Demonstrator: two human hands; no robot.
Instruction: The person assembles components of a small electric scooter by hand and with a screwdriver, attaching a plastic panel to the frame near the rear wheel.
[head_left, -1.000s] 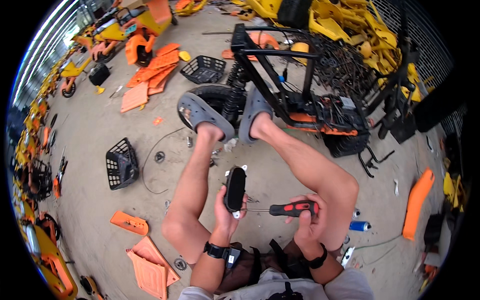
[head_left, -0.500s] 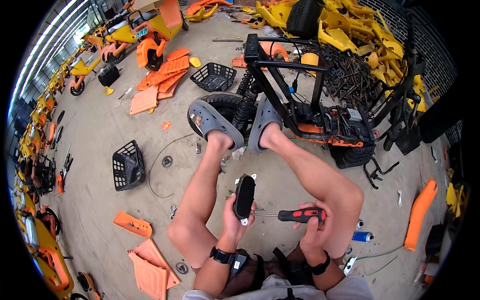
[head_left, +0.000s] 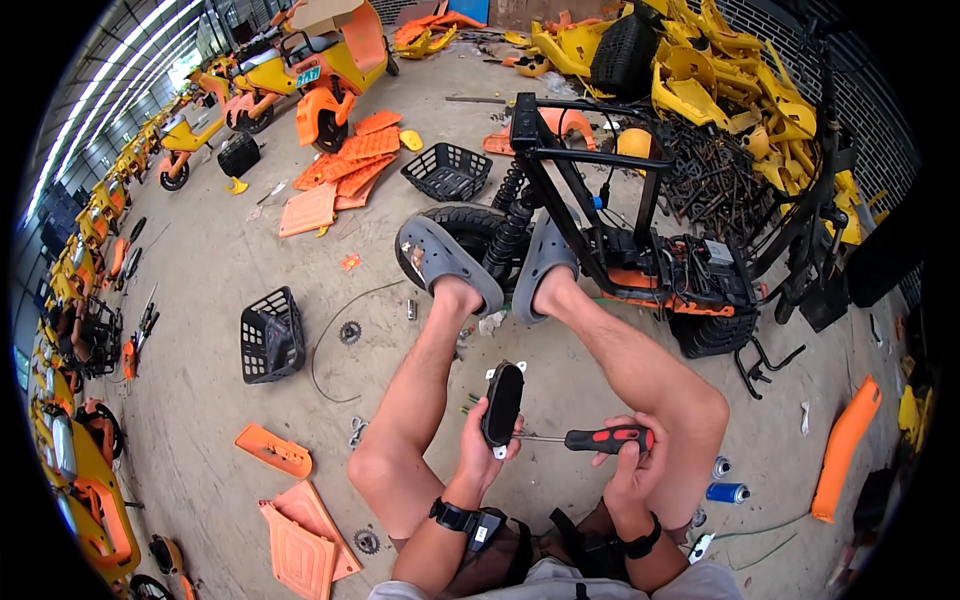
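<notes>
In my left hand (head_left: 477,445) I hold a black oblong part (head_left: 503,403) with pale mounting tabs at its ends, tilted nearly upright between my knees. My right hand (head_left: 632,455) is wrapped round the black and red handle of a screwdriver (head_left: 607,439). The screwdriver's shaft points left and reaches the lower right side of the part, beside my left fingers. Whether its tip touches a screw is hidden from here.
Beyond my feet stands a stripped black scooter frame (head_left: 590,220) with its wheel. Black baskets (head_left: 272,336), orange panels (head_left: 305,545), a gear (head_left: 349,332) and a blue can (head_left: 728,493) lie on the floor. Yellow body parts (head_left: 700,80) are heaped at the far right.
The whole view has shifted, so the scene sits slightly farther right and lower. Both hands keep their grips, and the screwdriver stays against the same side of the part.
</notes>
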